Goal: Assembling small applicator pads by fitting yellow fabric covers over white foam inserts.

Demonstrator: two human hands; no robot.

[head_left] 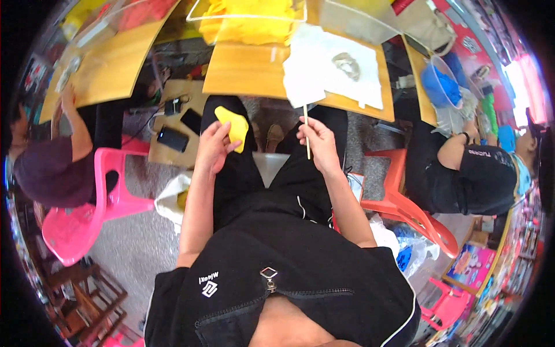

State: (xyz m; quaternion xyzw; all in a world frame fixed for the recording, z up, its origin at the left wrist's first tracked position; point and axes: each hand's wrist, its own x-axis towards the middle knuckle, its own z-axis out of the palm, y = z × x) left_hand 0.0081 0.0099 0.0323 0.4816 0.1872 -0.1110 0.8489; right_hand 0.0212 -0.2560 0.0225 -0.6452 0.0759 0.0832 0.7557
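Note:
My left hand (214, 144) pinches a flat yellow piece with a wavy outline (235, 122), perhaps cloth or foam, above my left thigh. In my right hand (319, 141) is a thin pale wooden stick (306, 113), gripped between thumb and fingers. It stands nearly upright in the picture, its upper end by the edge of a white sheet (306, 69). That sheet lies on the wooden table (248, 72) in front of me, partly over its front edge. On the sheet sits a greyish, glossy patch (347, 66), whose material I cannot make out.
A pile of yellow pieces (245, 20) lies in a white-rimmed tray at the table's far side. Two phones (172, 140) rest on a low board at left. A pink chair (107, 191) and an orange chair (399, 191) flank me. People sit working on both sides; a blue tub (435, 81) stands right.

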